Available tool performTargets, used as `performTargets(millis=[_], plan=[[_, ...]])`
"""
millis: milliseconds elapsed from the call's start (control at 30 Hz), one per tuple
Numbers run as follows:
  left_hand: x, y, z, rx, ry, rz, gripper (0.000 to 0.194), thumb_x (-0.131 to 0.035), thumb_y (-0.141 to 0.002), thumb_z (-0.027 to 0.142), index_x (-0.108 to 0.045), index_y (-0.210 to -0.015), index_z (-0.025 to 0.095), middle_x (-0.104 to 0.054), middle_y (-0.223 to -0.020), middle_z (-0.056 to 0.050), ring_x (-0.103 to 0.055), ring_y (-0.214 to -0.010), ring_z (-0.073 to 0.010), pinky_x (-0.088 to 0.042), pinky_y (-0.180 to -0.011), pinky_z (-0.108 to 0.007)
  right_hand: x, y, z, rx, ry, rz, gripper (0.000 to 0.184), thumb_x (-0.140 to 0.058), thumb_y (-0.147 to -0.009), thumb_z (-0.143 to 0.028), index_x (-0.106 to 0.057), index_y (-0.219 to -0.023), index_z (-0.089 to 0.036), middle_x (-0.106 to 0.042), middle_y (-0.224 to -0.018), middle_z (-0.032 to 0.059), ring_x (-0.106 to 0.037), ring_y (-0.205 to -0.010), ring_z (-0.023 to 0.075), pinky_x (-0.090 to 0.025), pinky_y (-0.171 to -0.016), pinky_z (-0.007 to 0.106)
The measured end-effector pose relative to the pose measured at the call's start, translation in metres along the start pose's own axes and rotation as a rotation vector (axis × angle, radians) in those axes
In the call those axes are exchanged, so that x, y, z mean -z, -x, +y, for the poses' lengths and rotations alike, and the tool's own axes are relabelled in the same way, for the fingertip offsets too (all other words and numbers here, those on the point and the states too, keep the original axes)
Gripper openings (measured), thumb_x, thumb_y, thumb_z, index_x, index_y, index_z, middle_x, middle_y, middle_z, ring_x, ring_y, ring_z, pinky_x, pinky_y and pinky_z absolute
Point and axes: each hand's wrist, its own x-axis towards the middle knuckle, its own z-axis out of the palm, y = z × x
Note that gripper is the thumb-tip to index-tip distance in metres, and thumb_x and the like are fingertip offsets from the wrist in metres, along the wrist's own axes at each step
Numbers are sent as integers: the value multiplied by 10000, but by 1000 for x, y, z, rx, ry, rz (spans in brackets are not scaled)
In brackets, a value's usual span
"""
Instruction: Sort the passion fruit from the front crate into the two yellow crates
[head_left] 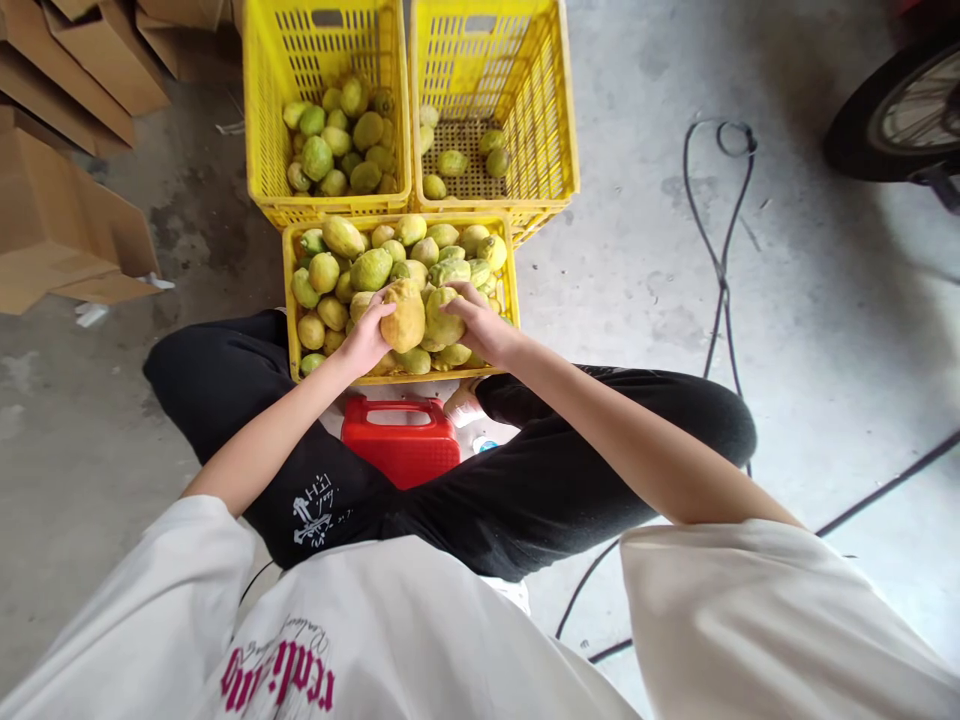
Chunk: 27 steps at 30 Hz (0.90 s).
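My left hand [369, 335] is closed around a large, lumpy yellow lemon [403, 318]. A greener lemon [442, 318] is in my right hand [484, 325], with the thumb on top of it. The two lemons are side by side, nearly touching, over a full yellow crate [289, 335] in front of my knees. Many yellow-green lemons [371, 270] fill that crate, some blotched or ridged. The fingertips under both held lemons are hidden.
Behind stand two deeper yellow crates: the left crate [253, 120] holds a heap of lemons, the right crate [566, 120] several. A red plastic jug [397, 455] lies between my legs. Cardboard boxes [60, 215] are at left; a black cable [721, 270] and a wheel [900, 110] at right.
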Motion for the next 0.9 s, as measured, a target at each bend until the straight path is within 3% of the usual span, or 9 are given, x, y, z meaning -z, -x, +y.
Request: performTargets(millis=[133,233,433,633,700,800,900], plan=[[9,-6,1,-64,-25,-17,530,-783,-918,203,-620,-1420,244,-799,-1440,-66,-667,-1573,-306,-608,-1287,-485,4,0,-5,-106,-114,63,609,-916,-742,-394,-636,-1281,-362,-767,-1189,7,-766,-1241,303,-712,-964,449],[14,-10,0,-101,-77,-36,452,-845,-904,204,-675,-1322,218,-834,-1335,-79,-687,-1558,-335,-587,-1314,-503,2,6,-11,-91,-134,26,657,-1023,-679,-419,-689,-1236,-321,-790,-1247,51,-762,-1268,320,-714,-976,447],[7,-2,-1,-29,-59,-59,372,-734,-1038,252,-725,-1410,251,-856,-1360,-73,-739,-1509,-348,-621,-1306,-545,-3,12,-17,-39,-134,-15,817,-1122,-545,-441,-692,-1231,-338,-753,-1280,30,-749,-1243,314,-732,-877,395],[-7,15,8,175,109,-70,425,-466,-1167,359,-674,-1511,220,-851,-1353,-88,-743,-1493,-319,-636,-1284,-532,-4,11,-16,-21,-152,-34,789,-1102,-567,-411,-656,-1215,-350,-720,-1277,13,-745,-1221,298,-751,-943,455],[-7,15,9,184,144,-65,477,-412,-1149,308,-646,-1554,214,-851,-1341,-84,-747,-1480,-314,-645,-1265,-535,-2,10,-14,-16,-156,3,754,-1082,-597,-412,-654,-1216,-360,-720,-1298,15,-737,-1237,309,-743,-960,480],[-8,14,8,141,122,-61,481,-484,-1084,206,-628,-1542,199,-851,-1334,-78,-736,-1480,-311,-636,-1262,-532,1,6,-12,-46,-157,43,651,-1002,-696,-425,-651,-1243,-388,-734,-1306,18,-735,-1250,332,-734,-969,528],[-9,14,6,94,52,-55,346,-580,-1107,227,-660,-1444,223,-863,-1305,-80,-705,-1501,-329,-612,-1274,-539,4,2,-13,-70,-144,28,565,-883,-783,-434,-642,-1293,-396,-743,-1319,33,-737,-1282,353,-733,-977,567]])
